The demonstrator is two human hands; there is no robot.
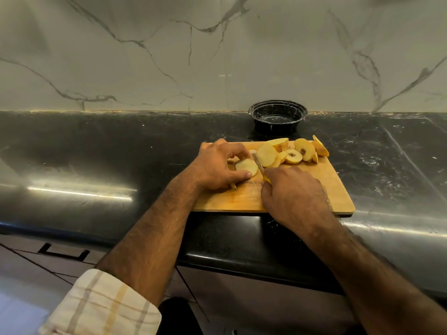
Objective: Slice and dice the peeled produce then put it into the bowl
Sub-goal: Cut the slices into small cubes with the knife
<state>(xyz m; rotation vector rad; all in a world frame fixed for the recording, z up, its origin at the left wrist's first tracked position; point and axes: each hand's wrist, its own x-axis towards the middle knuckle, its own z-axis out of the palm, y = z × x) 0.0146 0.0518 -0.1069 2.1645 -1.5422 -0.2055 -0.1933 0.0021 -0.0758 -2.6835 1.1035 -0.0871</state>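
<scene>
Board (302,189) lies on the dark table (96,146), its long axis left to right, near edge at the table's front lip.

Left hand (217,165) curls over the uncut piece (246,167) at the board's left part; thumb and fingers grip it, cut face turned toward the right. The piece is pale and rounded.

Right hand (295,197) wraps around the knife (259,165) handle, which is yellow and mostly hidden. The blade points away from the person and slightly left, its long axis running near to far, the edge set just beside the cut face.

Slices (287,153) lie in an overlapping row along the board's far edge, running left to right; some show a core hollow.

Black bowl (277,116) stands beyond the board against the marble wall (217,56), apart from the slices.
</scene>
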